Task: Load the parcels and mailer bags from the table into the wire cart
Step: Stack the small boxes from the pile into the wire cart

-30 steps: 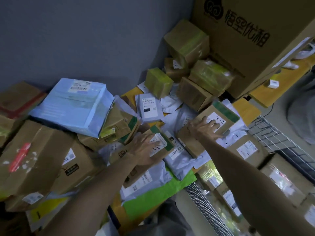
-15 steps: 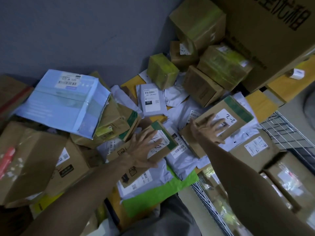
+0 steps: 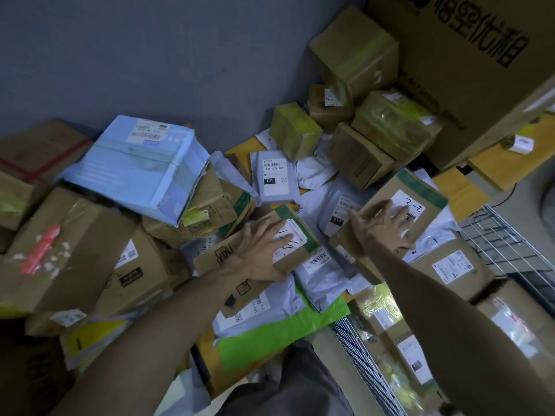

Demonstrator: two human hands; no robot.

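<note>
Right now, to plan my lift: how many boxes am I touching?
2. The left hand rests on the middle box; the right hand rests on the 2-2 box to its right. Other contact under the palms may be hidden.

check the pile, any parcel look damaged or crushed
Yes: the brown box under the pale blue parcel is crushed, its side creased and buckled. The big box at far left has scuffed red tape with torn white patches.

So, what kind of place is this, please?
Probably a parcel sorting or pickup room: labelled cardboard boxes and grey mailer bags lie heaped together, and a wire cart beside them holds more parcels.
</note>
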